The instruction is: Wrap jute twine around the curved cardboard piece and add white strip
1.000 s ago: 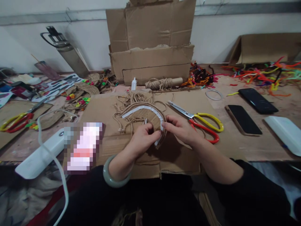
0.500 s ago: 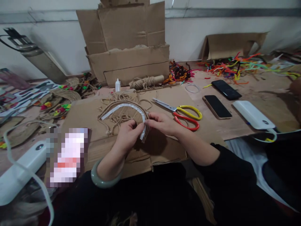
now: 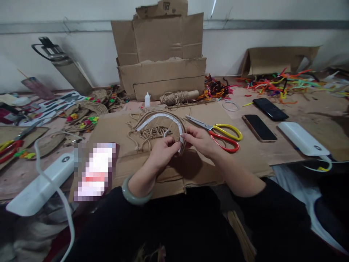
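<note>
A curved band of brown jute rope [image 3: 183, 123] with a white tape-like strip [image 3: 159, 115] along its face arches over the cardboard sheet [image 3: 114, 127]. My left hand [image 3: 163, 153] pinches the band near its right-hand end, thumb on top. My right hand [image 3: 200, 141] grips the same end from the other side, its thumb close to my left one. A small white curl [image 3: 167, 133] shows above my left fingers. Loose jute cords [image 3: 152, 133] lie inside the arch. Scissors [image 3: 211, 127] with yellow and red handles rest just beyond my right hand.
A white glue bottle [image 3: 147, 99] and a jute roll [image 3: 176, 97] stand before a cardboard box [image 3: 169, 74]. Phones [image 3: 259, 127] and a white power bank [image 3: 302, 138] lie right. Left are another power bank [image 3: 40, 185], its cable, and a bright phone [image 3: 95, 171].
The whole view has shifted, so things appear farther right. My hands keep hold of the band's right end, and a white curl now shows above my left fingers.
</note>
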Demonstrator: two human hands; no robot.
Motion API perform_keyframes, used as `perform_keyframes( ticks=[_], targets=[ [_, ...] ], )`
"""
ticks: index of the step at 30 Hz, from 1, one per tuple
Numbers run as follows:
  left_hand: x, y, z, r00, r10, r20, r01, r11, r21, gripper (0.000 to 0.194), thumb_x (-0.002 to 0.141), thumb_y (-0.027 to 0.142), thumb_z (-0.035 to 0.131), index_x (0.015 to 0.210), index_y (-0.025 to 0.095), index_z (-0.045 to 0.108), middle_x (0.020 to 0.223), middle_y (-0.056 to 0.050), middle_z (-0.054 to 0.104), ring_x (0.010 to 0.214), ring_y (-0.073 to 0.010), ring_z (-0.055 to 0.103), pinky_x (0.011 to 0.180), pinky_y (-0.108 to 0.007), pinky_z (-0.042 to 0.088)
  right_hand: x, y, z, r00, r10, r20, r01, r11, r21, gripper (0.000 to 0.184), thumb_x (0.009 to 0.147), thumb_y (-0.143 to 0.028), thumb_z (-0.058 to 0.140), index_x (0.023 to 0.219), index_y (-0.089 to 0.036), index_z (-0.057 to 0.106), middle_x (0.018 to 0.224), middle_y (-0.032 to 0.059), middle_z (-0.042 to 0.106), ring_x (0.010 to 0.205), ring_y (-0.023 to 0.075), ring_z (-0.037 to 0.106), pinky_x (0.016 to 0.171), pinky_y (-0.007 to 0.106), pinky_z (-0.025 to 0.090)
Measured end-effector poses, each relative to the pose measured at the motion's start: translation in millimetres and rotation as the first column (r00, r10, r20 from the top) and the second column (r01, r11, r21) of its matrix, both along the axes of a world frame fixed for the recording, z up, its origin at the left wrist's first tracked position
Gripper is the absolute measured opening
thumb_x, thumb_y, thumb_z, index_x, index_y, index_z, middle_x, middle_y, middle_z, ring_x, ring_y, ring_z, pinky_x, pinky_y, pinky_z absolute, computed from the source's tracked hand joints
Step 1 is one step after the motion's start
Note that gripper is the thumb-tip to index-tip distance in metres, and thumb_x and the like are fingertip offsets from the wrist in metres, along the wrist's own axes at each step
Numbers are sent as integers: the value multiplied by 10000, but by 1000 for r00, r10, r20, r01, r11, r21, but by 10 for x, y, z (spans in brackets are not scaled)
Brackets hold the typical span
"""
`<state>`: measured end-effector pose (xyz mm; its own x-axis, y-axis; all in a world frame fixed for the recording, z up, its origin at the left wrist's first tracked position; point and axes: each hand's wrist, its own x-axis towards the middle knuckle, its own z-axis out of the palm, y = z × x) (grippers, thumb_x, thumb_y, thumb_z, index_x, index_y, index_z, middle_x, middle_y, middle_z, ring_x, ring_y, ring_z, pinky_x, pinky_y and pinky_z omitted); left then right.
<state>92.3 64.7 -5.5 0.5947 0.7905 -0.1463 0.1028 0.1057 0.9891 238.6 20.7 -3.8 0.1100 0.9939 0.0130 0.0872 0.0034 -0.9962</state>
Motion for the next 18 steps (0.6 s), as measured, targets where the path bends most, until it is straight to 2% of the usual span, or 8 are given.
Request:
perform_keyframes(
  ticks=[4, 10, 13, 18],
  targets=[
    [-2, -13, 3, 997, -75, -17, 74, 995, -71, 230, 687, 324, 640, 581, 150, 532, 474, 6, 580, 432, -85, 516, 430, -179, 358, 23, 9, -33, 997, -46, -64, 48, 998, 29, 252, 740, -407, 609, 716, -174, 516, 609, -47, 542, 546, 78, 524, 536, 231, 467],
    [-2, -9, -9, 998, -68, -10, 67, 994, -87, 251, 685, 359, 655, 597, 145, 557, 489, 9, 587, 439, -82, 532, 437, -172, 373, 40, 6, -49, 993, -30, -118, 34, 999, 25, 266, 710, -406, 655, 769, -170, 550, 660, -37, 580, 557, 79, 533, 532, 227, 457],
    [-5, 1, -20, 996, -88, 0, 88, 991, -97, 260, 687, 393, 656, 665, 138, 613, 560, -6, 625, 482, -87, 564, 459, -177, 397, 57, 1, -67, 988, -59, -146, 64, 998, 24, 271, 712, -412, 656, 776, -171, 549, 666, -35, 582, 569, 80, 539, 534, 220, 454],
    [-6, 5, -42, 999, -51, 9, 52, 996, -77, 265, 691, 397, 654, 671, 137, 603, 587, -2, 622, 492, -84, 572, 467, -177, 404, 86, 21, -103, 981, -92, -171, 97, 995, 23, 306, 677, -429, 686, 766, -174, 540, 629, -49, 561, 521, 66, 505, 508, 207, 442]
  ],
)
